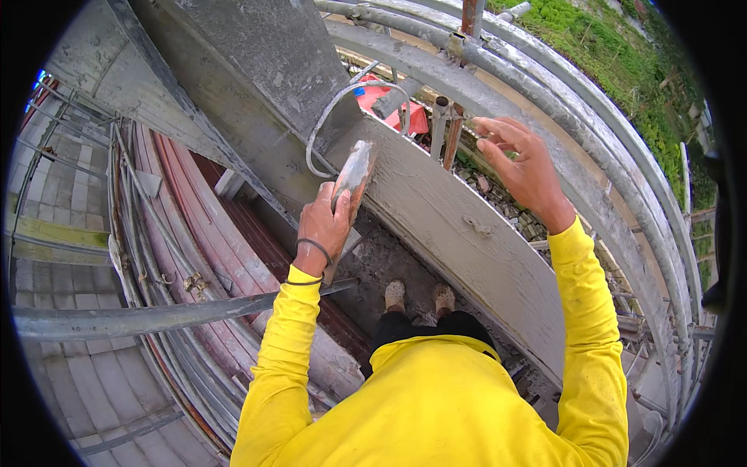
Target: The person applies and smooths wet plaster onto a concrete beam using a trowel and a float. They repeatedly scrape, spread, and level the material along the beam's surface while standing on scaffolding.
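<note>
My left hand (321, 231), with a dark band at the wrist, grips a plastering float (356, 169). Pale mortar smears the float's long flat face, which is tilted up on edge. Just beyond it runs a low wall (459, 222) coated in wet grey plaster, with a small lump on its surface. Above the wall's outer side my right hand (527, 173) is raised, fingers loosely bent and thumb apart. Nothing can be made out in it. A pale cable (315, 132) loops over the wall's far end, close to the float.
Curved metal pipes (599, 148) ring the outer side, with greenery beyond. A horizontal pole (148, 319) crosses at left, over bundled pipes and curved reddish beams (187, 202). A concrete column (264, 58) rises ahead. Both feet stand on a narrow dirty floor (416, 261) between wall and beams.
</note>
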`<state>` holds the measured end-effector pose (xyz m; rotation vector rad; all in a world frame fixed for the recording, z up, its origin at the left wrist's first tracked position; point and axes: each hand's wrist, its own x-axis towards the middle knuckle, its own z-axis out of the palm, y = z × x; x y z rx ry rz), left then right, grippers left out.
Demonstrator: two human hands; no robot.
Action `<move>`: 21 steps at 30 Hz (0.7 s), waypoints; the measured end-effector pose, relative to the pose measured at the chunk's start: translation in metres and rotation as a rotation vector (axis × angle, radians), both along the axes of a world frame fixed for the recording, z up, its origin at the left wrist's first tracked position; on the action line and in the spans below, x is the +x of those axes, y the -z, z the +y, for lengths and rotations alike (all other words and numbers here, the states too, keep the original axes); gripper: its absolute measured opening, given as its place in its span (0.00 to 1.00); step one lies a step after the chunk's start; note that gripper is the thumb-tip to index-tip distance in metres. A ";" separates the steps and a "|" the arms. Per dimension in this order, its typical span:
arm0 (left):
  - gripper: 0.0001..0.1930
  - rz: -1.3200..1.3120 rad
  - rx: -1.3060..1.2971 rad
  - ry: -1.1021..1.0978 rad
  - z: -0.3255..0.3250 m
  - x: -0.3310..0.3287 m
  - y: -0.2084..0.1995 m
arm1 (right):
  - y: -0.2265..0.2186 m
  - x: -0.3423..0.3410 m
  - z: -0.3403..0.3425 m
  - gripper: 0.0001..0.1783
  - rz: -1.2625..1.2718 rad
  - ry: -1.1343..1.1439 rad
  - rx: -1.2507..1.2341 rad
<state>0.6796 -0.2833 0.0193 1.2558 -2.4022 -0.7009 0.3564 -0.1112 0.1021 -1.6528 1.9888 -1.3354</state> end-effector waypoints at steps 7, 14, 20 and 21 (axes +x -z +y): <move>0.24 -0.156 -0.088 0.184 -0.087 -0.028 0.024 | 0.005 0.066 0.183 0.14 -0.053 0.356 0.115; 0.17 -0.141 0.108 0.423 -0.018 -0.030 0.011 | 0.066 0.184 0.313 0.11 -0.284 0.746 0.219; 0.23 -0.137 -0.044 0.256 -0.060 -0.027 0.011 | 0.170 0.247 0.405 0.13 -0.530 1.056 0.486; 0.23 -0.136 -0.071 0.227 -0.073 -0.028 0.018 | 0.182 0.248 0.412 0.14 -0.539 1.072 0.538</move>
